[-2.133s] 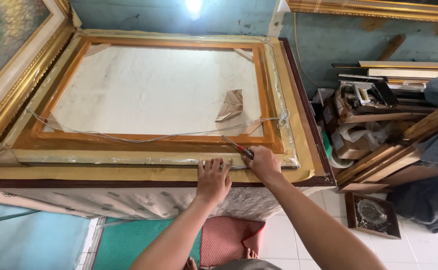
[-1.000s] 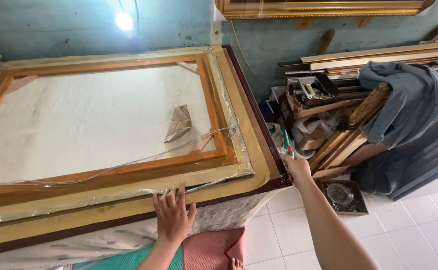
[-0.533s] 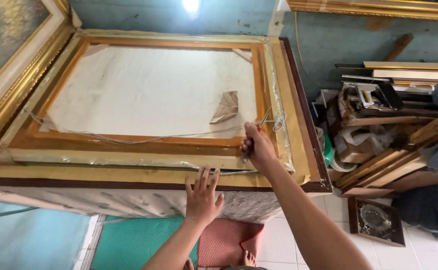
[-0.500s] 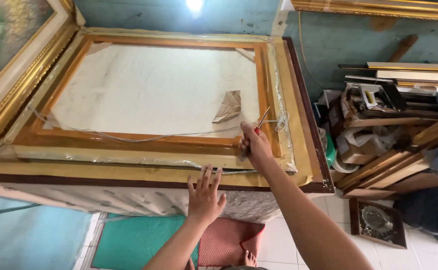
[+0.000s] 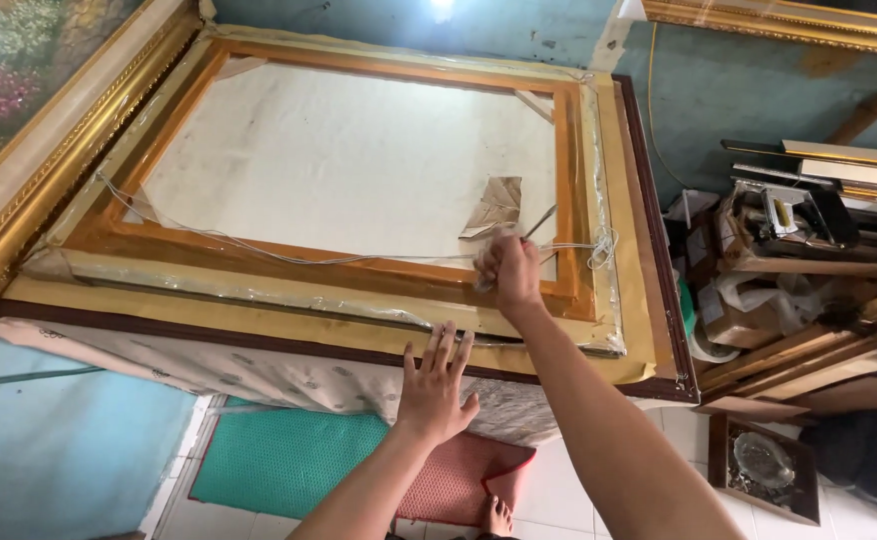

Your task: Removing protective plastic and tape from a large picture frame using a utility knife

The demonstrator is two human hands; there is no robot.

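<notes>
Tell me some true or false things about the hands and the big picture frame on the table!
1. The left hand lies flat with fingers spread on the near edge of the frame. True.
2. The right hand is down by the floor mats. False: it is up on the orange inner frame, near a thin string.
3. The back of the canvas faces up, pale and plain. True.
4. A torn brownish paper scrap lies beside the right hand. True.
5. The floor mat under the table is bright yellow. False: it is green, with a red one next to it.
</notes>
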